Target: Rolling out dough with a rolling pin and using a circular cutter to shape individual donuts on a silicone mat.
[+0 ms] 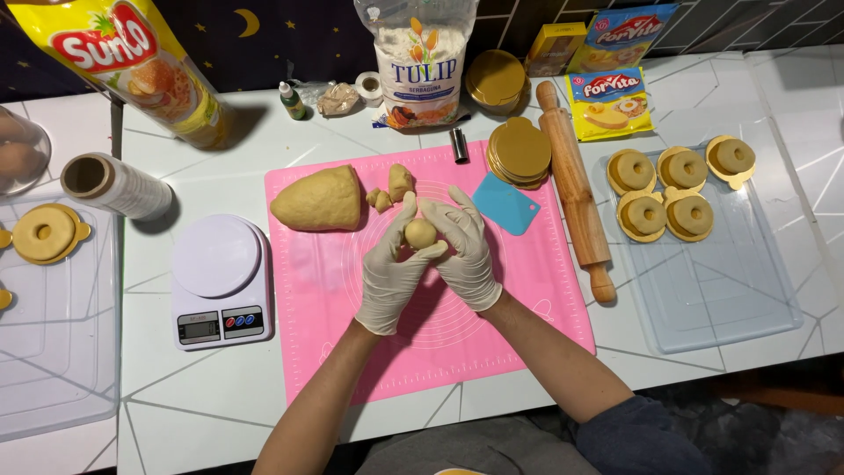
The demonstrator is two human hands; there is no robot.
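Note:
Both my hands wear pale gloves and meet over the pink silicone mat (527,299). Between them sits a small dough ball (420,233); my left hand (391,268) cups it from below and my right hand (464,251) wraps it from the right. A large tan dough lump (318,200) lies on the mat's far left, with a few small dough pieces (391,189) beside it.
A white kitchen scale (220,281) stands left of the mat. A blue scraper (505,202), a stack of gold discs (520,151) and a wooden rolling pin (573,189) lie to the right. A clear tray (721,290) holds several ring-shaped doughs on gold discs. A flour bag (418,66) stands behind.

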